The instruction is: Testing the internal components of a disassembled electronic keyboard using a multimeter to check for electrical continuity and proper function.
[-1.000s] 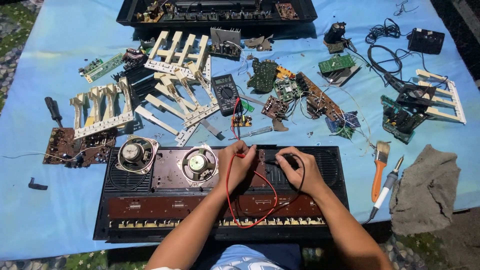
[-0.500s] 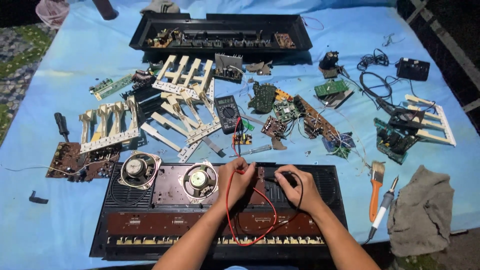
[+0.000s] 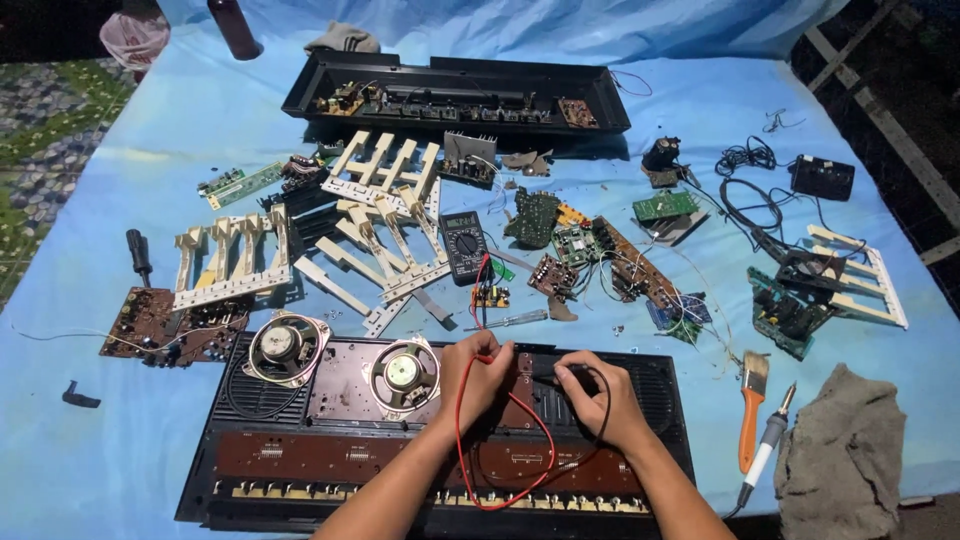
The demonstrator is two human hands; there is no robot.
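Note:
An opened black keyboard case (image 3: 660,400) lies before me with brown circuit boards and two round speakers (image 3: 403,372) inside. My left hand (image 3: 478,375) pinches a probe on a red lead (image 3: 508,440) against the board at the case's middle. My right hand (image 3: 598,398) grips a probe on a black lead (image 3: 604,392) just to the right, pressed on the same area. Both leads run up to a dark multimeter (image 3: 462,244) lying behind the case.
White key assemblies (image 3: 232,262), green circuit boards (image 3: 578,245), a second black shell (image 3: 455,92), a screwdriver (image 3: 512,319), an orange brush (image 3: 751,405), a soldering iron (image 3: 768,445) and a grey rag (image 3: 840,462) lie scattered on the blue cloth (image 3: 120,200).
The view has tilted up, showing more of the far side of the cloth. Both hands stay on the board with the probes, nearly unmoved.

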